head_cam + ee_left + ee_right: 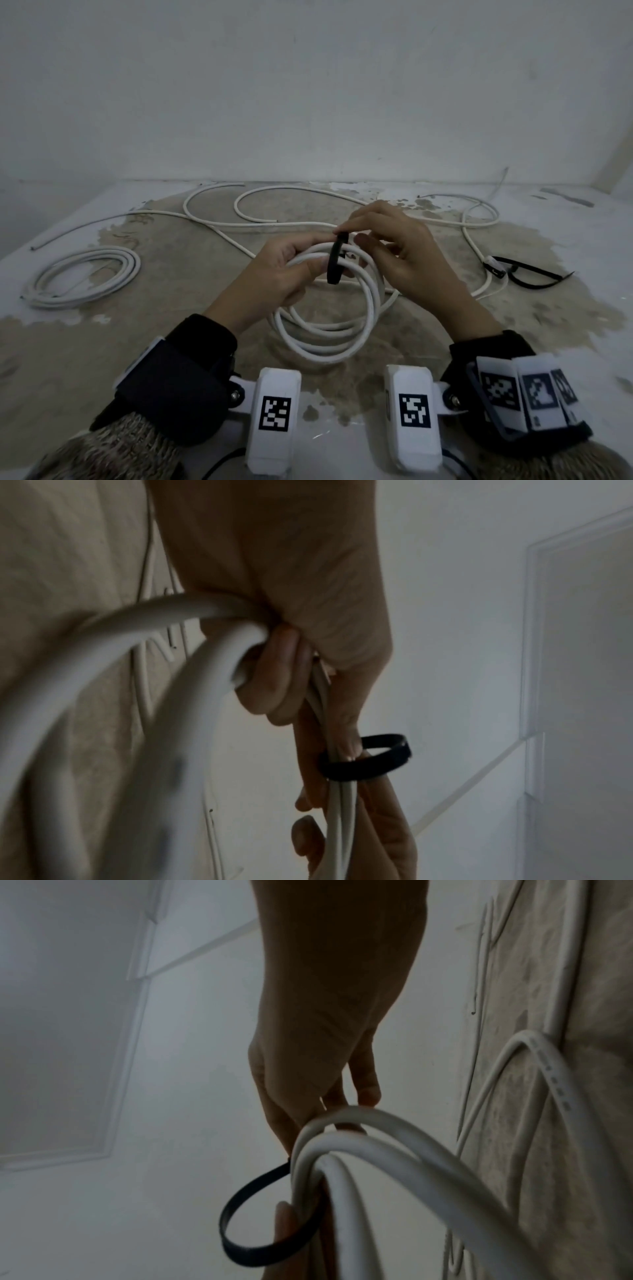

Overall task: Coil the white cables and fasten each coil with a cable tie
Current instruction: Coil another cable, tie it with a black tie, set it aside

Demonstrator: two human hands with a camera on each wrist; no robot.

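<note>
2 hands work 1 coil (329,322): left hand (279,270) grips its strands; right hand (407,253) pinches the tie (335,260) looped around them.

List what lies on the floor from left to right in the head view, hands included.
Finished coil → left hand → black cable tie around the held coil → right hand → spare black ties.

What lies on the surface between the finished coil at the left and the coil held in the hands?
In the head view, only bare, stained tabletop separates the finished coil from the held coil; loose cable runs farther back.
</note>
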